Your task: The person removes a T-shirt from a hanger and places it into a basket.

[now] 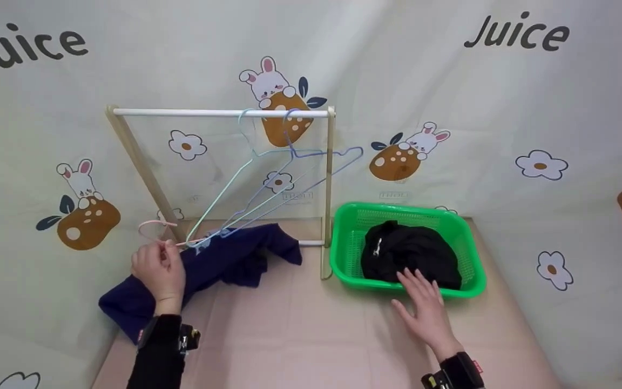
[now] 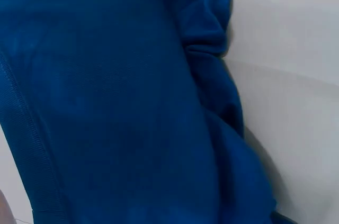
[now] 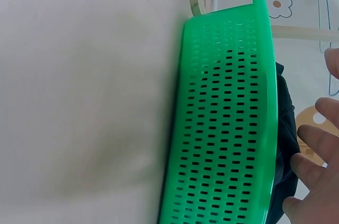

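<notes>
My left hand (image 1: 161, 273) pinches a pink hanger (image 1: 166, 222) just below its hook. Most of that hanger is hidden by the hand and by a navy blue garment (image 1: 235, 254) with a light print, which hangs down under the fingers. Up close, the left wrist view is filled by the garment's blue cloth (image 2: 116, 102). My right hand (image 1: 427, 313) reaches over the front rim of a green basket (image 1: 343, 273), its fingers spread and fairly straight. The fingertips are at a bundled black garment (image 1: 413, 248) inside; whether they touch it is unclear.
A small rack with a white rod (image 1: 192, 113) and wooden posts stands at the back left. From the rod hang a mint green hanger (image 1: 219, 199) and a purple hanger (image 1: 322, 154), both without clothes. A printed curtain (image 1: 397, 70) closes off the back and sides.
</notes>
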The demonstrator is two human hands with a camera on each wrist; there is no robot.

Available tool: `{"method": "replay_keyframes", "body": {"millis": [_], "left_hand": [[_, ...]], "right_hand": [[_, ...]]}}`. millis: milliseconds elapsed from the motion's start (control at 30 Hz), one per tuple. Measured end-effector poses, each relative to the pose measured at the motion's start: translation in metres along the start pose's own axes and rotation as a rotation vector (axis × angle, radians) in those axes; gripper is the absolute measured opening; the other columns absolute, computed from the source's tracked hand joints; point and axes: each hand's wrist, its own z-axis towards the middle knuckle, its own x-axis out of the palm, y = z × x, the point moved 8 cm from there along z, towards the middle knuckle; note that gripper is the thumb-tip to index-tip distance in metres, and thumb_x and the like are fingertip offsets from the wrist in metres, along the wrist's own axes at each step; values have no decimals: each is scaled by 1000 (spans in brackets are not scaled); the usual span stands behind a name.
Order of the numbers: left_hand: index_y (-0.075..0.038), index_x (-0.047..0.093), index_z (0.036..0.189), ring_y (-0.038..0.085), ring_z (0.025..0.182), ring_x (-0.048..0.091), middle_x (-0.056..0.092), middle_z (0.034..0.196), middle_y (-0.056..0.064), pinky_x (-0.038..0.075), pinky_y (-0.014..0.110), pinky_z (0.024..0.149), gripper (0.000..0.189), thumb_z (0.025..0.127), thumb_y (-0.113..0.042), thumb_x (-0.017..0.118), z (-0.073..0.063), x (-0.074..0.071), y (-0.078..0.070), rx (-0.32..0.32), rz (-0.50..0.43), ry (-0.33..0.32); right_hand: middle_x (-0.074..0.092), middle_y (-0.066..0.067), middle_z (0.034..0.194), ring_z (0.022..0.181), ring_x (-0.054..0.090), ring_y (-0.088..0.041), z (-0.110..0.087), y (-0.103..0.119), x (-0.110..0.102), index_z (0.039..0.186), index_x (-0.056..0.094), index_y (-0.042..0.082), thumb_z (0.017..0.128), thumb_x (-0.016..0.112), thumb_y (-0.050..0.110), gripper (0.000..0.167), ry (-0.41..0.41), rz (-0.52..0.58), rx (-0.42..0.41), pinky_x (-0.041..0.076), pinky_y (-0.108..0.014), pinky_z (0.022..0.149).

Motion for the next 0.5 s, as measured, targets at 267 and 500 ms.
{"method": "replay_keyframes", "body": {"millis": [267, 500], "left_hand": [[-1, 51, 72, 43, 68, 40, 45, 67, 17, 27, 55, 68, 30, 88, -26, 51, -18, -7, -2, 77, -19, -28], [-1, 52, 72, 42, 67, 40, 49, 70, 16, 28, 56, 67, 25, 86, -22, 54, -33, -4, -21, 161, -57, -22]], "right_hand": [[52, -17, 143, 134, 41, -43, 1, 3, 3, 139, 57, 6, 84, 78, 25, 61, 12, 10, -8, 22, -69, 105], [53, -17, 142, 133, 43, -42, 4, 13, 5, 138, 57, 6, 82, 79, 24, 62, -8, 42, -46, 24, -70, 103]]}}
